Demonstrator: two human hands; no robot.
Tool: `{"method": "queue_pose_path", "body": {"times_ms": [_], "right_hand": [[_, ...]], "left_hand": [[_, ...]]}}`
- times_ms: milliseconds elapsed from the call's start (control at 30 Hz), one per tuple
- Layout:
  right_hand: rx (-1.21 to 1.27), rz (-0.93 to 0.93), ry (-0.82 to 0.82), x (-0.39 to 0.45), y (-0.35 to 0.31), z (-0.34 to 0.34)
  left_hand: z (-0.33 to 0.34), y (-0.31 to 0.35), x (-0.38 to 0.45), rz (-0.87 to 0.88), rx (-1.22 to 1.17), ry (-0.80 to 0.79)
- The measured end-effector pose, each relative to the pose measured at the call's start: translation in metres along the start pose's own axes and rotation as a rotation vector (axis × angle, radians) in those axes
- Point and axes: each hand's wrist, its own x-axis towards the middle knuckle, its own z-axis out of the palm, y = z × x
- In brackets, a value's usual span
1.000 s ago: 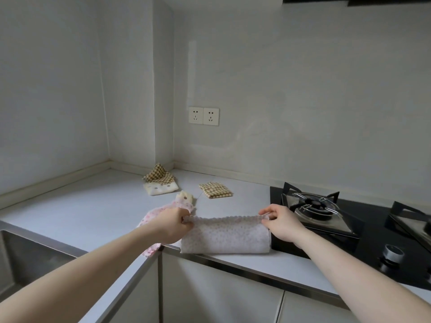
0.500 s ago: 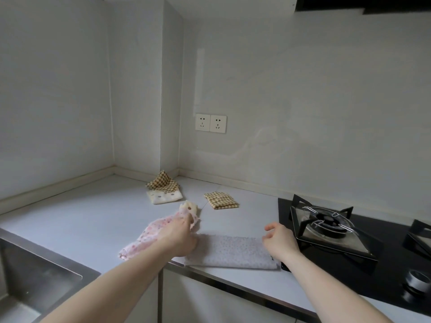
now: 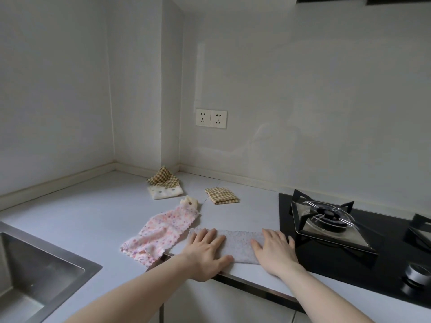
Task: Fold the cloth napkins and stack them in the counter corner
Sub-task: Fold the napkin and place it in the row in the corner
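Observation:
A pale grey speckled napkin (image 3: 238, 244) lies folded into a strip near the counter's front edge. My left hand (image 3: 207, 251) presses flat on its left end and my right hand (image 3: 274, 249) presses flat on its right end, fingers straight. To the left, a pink flowered cloth (image 3: 161, 231) lies spread and rumpled. Near the counter corner sits a small stack: a brown checked napkin (image 3: 163, 179) on a white patterned one (image 3: 164, 193). A folded yellow checked napkin (image 3: 221, 195) lies alone to the right of that stack.
A black gas hob (image 3: 331, 220) with burner grates fills the counter's right side, touching the grey napkin's right end. A steel sink (image 3: 35, 276) is sunk in at the left. Two wall sockets (image 3: 211, 118) sit above the counter.
Both hands let go of the grey napkin's raised edge, laid it down folded, and now press flat on its two ends. The view shifted slightly upward and left.

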Motion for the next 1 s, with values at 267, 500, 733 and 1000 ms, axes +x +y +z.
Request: {"method": "queue_pose_path", "body": {"times_ms": [267,500,733,1000], "right_hand": [[0.115,0.058,-0.001,0.002,0.007,0.001],[0.263,0.113,0.056,0.006,0.014,-0.001],[0.552,0.178,0.123,0.007,0.019,-0.006],[0.780,0.218,0.122,0.012,0.033,-0.030]], "left_hand": [[0.000,-0.009,0.006,-0.057,-0.031,0.045],[-0.004,-0.040,0.019,-0.142,-0.081,0.071],[0.003,-0.048,0.019,-0.128,-0.142,0.175],[0.004,-0.046,0.017,-0.106,-0.108,0.178]]}}
